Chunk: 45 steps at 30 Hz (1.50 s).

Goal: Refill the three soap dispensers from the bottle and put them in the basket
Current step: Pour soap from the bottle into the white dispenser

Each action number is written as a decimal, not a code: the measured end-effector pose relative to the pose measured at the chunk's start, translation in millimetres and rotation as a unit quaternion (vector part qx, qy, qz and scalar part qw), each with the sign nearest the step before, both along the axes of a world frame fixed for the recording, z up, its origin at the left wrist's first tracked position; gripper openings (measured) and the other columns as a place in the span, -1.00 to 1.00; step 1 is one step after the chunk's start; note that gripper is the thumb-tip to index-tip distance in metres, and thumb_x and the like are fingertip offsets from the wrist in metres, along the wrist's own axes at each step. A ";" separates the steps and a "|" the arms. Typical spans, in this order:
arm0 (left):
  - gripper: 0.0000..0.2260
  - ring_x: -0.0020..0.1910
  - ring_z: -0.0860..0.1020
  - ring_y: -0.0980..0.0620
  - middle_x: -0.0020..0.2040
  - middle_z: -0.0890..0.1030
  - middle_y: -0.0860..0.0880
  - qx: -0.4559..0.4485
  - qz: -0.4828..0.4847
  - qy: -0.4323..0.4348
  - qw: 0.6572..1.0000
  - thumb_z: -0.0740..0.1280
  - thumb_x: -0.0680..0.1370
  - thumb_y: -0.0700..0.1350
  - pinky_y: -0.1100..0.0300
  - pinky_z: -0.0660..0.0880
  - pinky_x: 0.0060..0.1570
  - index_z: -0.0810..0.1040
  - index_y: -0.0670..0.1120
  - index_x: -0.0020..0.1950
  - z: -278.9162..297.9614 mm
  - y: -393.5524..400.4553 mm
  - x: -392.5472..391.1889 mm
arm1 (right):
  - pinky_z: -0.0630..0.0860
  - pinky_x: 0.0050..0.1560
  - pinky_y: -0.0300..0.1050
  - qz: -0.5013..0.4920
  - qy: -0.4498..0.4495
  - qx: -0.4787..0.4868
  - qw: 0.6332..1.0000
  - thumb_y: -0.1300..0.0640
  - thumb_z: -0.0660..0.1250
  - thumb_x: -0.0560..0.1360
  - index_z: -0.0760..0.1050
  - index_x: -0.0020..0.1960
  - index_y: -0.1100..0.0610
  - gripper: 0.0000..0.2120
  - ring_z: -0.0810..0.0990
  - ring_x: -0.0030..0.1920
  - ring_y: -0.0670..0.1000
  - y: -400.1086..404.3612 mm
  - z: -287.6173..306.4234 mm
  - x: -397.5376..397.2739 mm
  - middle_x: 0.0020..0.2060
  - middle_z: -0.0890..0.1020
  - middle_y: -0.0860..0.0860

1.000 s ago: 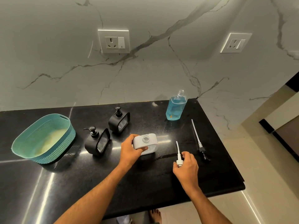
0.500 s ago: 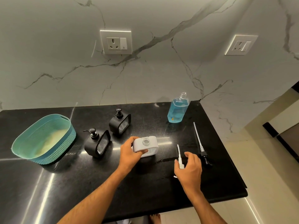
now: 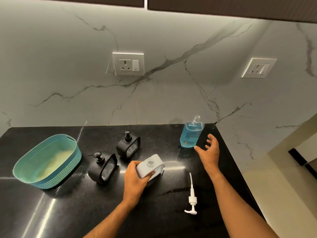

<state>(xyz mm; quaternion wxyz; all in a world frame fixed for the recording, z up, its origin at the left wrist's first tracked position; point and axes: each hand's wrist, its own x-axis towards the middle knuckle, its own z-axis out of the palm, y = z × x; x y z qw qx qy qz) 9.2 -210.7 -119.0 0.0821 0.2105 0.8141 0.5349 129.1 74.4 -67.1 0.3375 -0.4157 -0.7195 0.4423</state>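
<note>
My left hand (image 3: pixel 135 179) grips a white soap dispenser (image 3: pixel 151 164) on the black counter; its round filler neck is uncovered. Its white pump (image 3: pixel 191 198) lies flat on the counter to the right. My right hand (image 3: pixel 208 150) hovers open, fingers spread, just right of the uncapped bottle of blue liquid (image 3: pixel 191 133), not touching it. Two black dispensers (image 3: pixel 103 167) (image 3: pixel 128 146) with pumps fitted stand left of the white one. The teal basket (image 3: pixel 46 160) sits at far left, holding no dispensers.
The marble wall rises close behind the bottle, with two sockets (image 3: pixel 128 64) (image 3: pixel 259 67). The counter's right edge (image 3: pixel 240 177) runs just beyond my right arm, with floor below. A small wet streak (image 3: pixel 173 190) marks the counter near the white pump.
My right hand let go of the white pump, which now lies on the counter, and moved up and away toward the blue bottle. My left hand keeps hold of the white dispenser.
</note>
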 end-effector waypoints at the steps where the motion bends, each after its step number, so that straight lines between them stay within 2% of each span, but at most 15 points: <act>1: -0.53 0.06 0.54 0.30 0.02 0.57 0.20 -0.004 0.009 0.002 1.000 0.68 0.36 0.04 0.48 0.44 -0.07 0.43 0.20 0.04 0.1 1.9 2.7 | 0.44 0.44 0.03 0.009 -0.003 -0.005 1.000 0.33 0.58 0.40 0.27 0.56 0.18 -0.17 0.41 0.44 0.06 5.6 2.7 -6.1 0.49 0.39 0.11; 4: -0.52 0.03 0.52 0.27 0.00 0.49 0.19 -0.019 0.029 -0.004 0.999 0.63 0.39 0.12 0.38 0.47 -0.14 0.33 0.22 0.02 0.1 8.8 12.6 | 0.37 0.51 0.09 0.039 -0.011 -0.019 0.999 0.36 0.58 0.39 0.21 0.60 0.18 -0.11 0.34 0.52 0.09 17.7 7.6 -20.9 0.53 0.33 0.13; 7: -0.47 0.02 0.51 0.14 0.02 0.46 0.13 -0.034 0.031 0.000 0.999 0.62 0.38 -0.02 0.28 0.45 -0.12 0.27 0.17 0.05 -5.5 12.4 22.4 | 0.35 0.52 0.11 0.073 -0.008 -0.029 0.997 0.39 0.57 0.39 0.18 0.61 0.18 -0.09 0.31 0.54 0.10 27.5 7.8 -29.2 0.54 0.33 0.13; 8: -0.47 0.04 0.50 0.12 0.03 0.45 0.11 -0.037 0.029 0.004 0.999 0.59 0.37 -0.08 0.24 0.46 -0.06 0.27 0.15 0.07 -7.8 12.3 25.7 | 0.36 0.51 0.06 0.087 -0.004 -0.033 0.996 0.39 0.57 0.39 0.19 0.61 0.17 -0.09 0.32 0.54 0.09 30.8 7.5 -31.1 0.53 0.35 0.12; 10: -0.49 0.06 0.50 0.12 0.05 0.46 0.12 -0.039 0.025 0.010 0.999 0.53 0.36 -0.12 0.17 0.49 0.01 0.28 0.14 0.10 -10.8 10.1 32.1 | 0.43 0.38 -0.21 0.113 0.005 -0.037 0.993 0.40 0.56 0.40 0.22 0.60 0.16 -0.12 0.36 0.52 0.06 36.5 6.8 -34.3 0.50 0.40 0.10; 12: -0.53 0.04 0.51 0.14 0.03 0.48 0.14 -0.039 0.025 0.015 0.999 0.52 0.36 -0.08 0.15 0.53 -0.05 0.30 0.17 0.07 -12.8 6.9 37.3 | 0.47 0.17 -0.42 0.132 0.015 -0.040 0.990 0.40 0.55 0.41 0.26 0.58 0.16 -0.17 0.42 0.47 0.06 40.0 6.1 -37.8 0.46 0.45 0.11; 14: -0.55 0.02 0.53 0.17 -0.01 0.52 0.18 -0.034 0.028 0.014 0.999 0.55 0.36 0.00 0.16 0.55 -0.14 0.33 0.19 0.05 -13.1 4.8 40.8 | 0.52 0.18 -0.33 0.134 0.024 -0.048 0.989 0.40 0.55 0.42 0.29 0.55 0.17 -0.21 0.46 0.44 0.09 43.4 4.5 -40.9 0.42 0.49 0.12; 17: -0.56 -0.04 0.56 0.16 -0.06 0.55 0.19 -0.019 0.036 0.013 0.999 0.59 0.34 0.15 0.25 0.52 -0.19 0.37 0.22 -0.02 -11.4 3.5 43.6 | 0.55 0.35 0.08 0.124 0.032 -0.063 0.990 0.39 0.58 0.38 0.33 0.52 0.19 -0.22 0.49 0.42 0.13 47.9 2.4 -42.9 0.39 0.50 0.14; 19: -0.56 -0.08 0.56 0.15 -0.10 0.56 0.18 -0.011 0.041 0.009 0.999 0.61 0.31 0.20 0.28 0.50 -0.20 0.38 0.22 -0.06 -10.0 3.9 45.0 | 0.54 0.35 0.19 0.119 0.028 -0.069 0.990 0.36 0.62 0.34 0.35 0.49 0.20 -0.20 0.49 0.40 0.13 49.5 1.2 -42.8 0.38 0.47 0.14; 26: -0.53 -0.10 0.57 0.14 -0.11 0.58 0.15 -0.011 0.055 -0.003 0.998 0.65 0.27 0.23 0.28 0.52 -0.23 0.41 0.20 -0.09 -4.9 9.1 50.7 | 0.61 0.24 0.15 0.097 0.043 -0.039 0.994 0.18 0.73 0.20 0.42 0.32 0.14 -0.21 0.57 0.26 0.08 42.9 -7.1 -38.8 0.23 0.55 0.07; 33: -0.52 -0.12 0.61 0.12 -0.10 0.62 0.13 0.003 0.089 -0.006 0.996 0.63 0.25 0.29 0.00 0.62 -0.21 0.46 0.13 -0.09 7.5 13.1 44.3 | 0.66 0.11 -0.04 0.067 0.079 -0.010 0.995 0.15 0.72 0.24 0.48 0.22 0.05 -0.35 0.63 0.16 -0.06 29.3 -11.8 -36.2 0.13 0.63 -0.07; 36: -0.52 -0.18 0.61 0.15 -0.14 0.61 0.13 -0.003 0.105 -0.001 0.994 0.68 0.25 0.23 0.02 0.61 -0.28 0.43 0.13 -0.12 15.3 12.4 39.5 | 0.66 0.13 -0.04 0.044 0.088 0.001 0.995 0.19 0.69 0.29 0.50 0.21 0.04 -0.41 0.64 0.15 -0.12 22.2 -14.4 -35.9 0.10 0.63 -0.14; 40: -0.52 -0.16 0.59 0.18 -0.16 0.59 0.17 -0.004 0.116 0.016 0.993 0.66 0.27 0.25 0.07 0.59 -0.32 0.43 0.12 -0.12 29.4 11.4 33.7 | 0.66 0.05 -0.18 0.031 0.096 0.035 0.994 0.16 0.68 0.31 0.47 0.14 -0.08 -0.46 0.62 0.11 -0.25 8.7 -9.4 -29.9 0.06 0.62 -0.22; 43: -0.52 -0.11 0.59 0.23 -0.13 0.59 0.17 -0.007 0.121 0.027 0.992 0.65 0.28 0.26 0.08 0.59 -0.32 0.42 0.13 -0.11 41.3 10.6 32.4 | 0.66 0.02 -0.23 0.029 0.124 0.057 0.990 0.09 0.69 0.31 0.48 0.14 -0.06 -0.47 0.64 0.10 -0.17 -5.1 -2.7 -21.4 0.06 0.62 -0.19; 45: -0.51 -0.15 0.59 0.18 -0.14 0.59 0.15 -0.013 0.133 0.029 0.991 0.66 0.28 0.24 0.02 0.59 -0.31 0.40 0.12 -0.12 48.1 9.7 34.2 | 0.64 0.01 -0.23 0.034 0.143 0.074 0.986 0.06 0.69 0.31 0.51 0.17 0.00 -0.46 0.65 0.10 -0.09 -16.7 3.8 -13.7 0.08 0.64 -0.14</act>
